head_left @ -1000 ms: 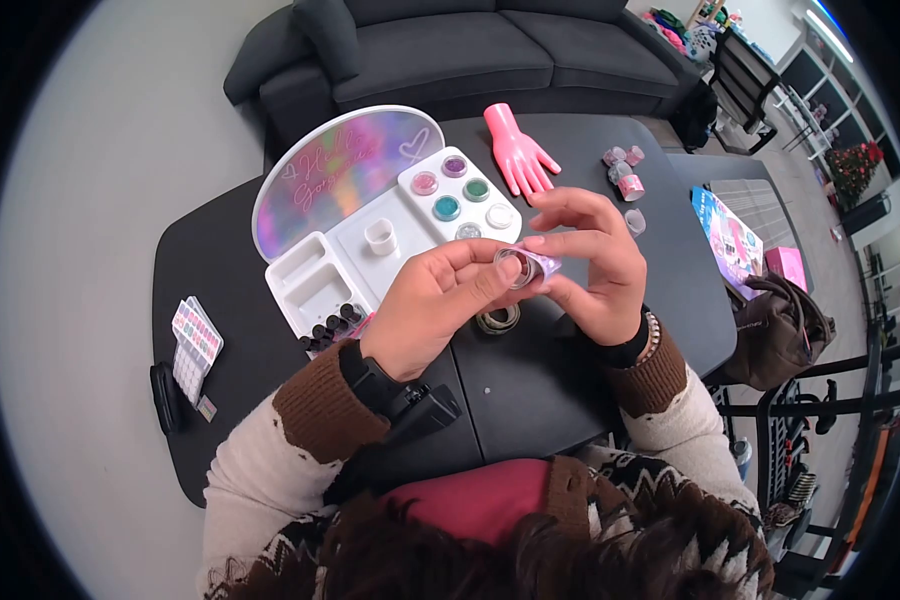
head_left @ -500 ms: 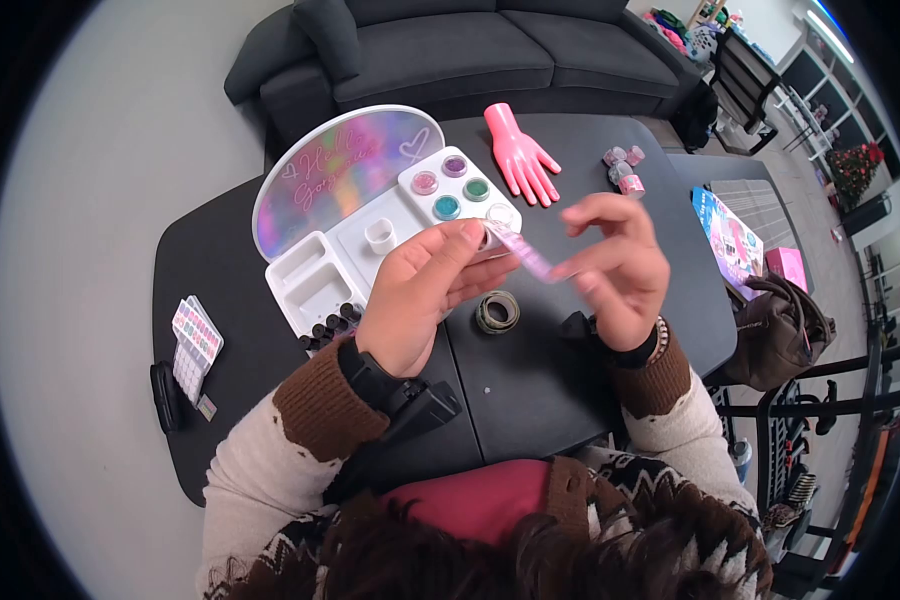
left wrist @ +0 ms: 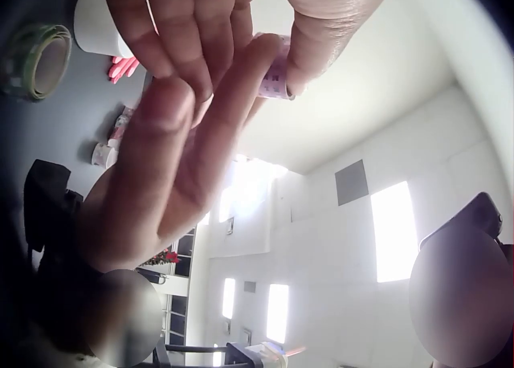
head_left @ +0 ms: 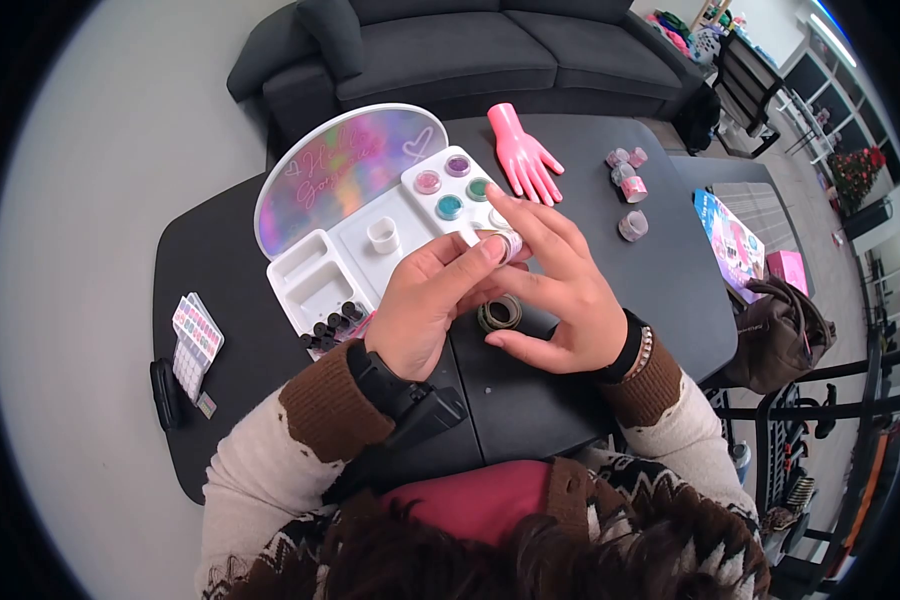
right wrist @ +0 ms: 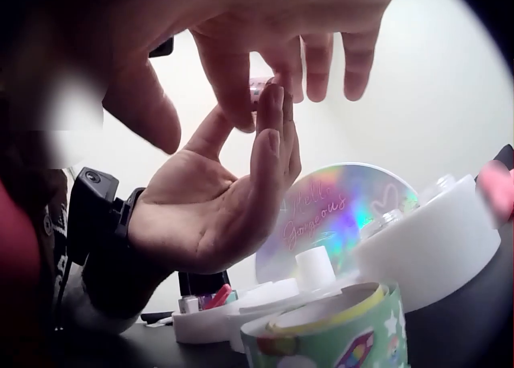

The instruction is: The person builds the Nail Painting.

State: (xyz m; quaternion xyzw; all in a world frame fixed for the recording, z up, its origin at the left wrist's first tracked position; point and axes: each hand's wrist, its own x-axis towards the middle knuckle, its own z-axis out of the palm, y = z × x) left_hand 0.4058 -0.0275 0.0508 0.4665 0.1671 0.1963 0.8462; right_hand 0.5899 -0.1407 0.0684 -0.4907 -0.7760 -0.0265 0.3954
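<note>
My left hand pinches a small roll of lilac printed strip between thumb and fingers; a pale end sticks out in the head view. From the other side my right hand reaches over with its fingers extended, fingertips right at the roll. Its thumb stands apart from it. Below the hands a green patterned tape roll lies on the table. Beyond them is a white tray with an iridescent backboard, holding a small white cup and several glitter pots.
A pink model hand lies at the back of the black table. Several small pink and clear containers stand to its right. Black-capped bottles fill the tray's front edge, and sticker sheets lie left. A brown bag is far right.
The lilac strip, stretched out between both hands half a second ago, now lies round the roll in my left hand. My right hand has come back left, close against it.
</note>
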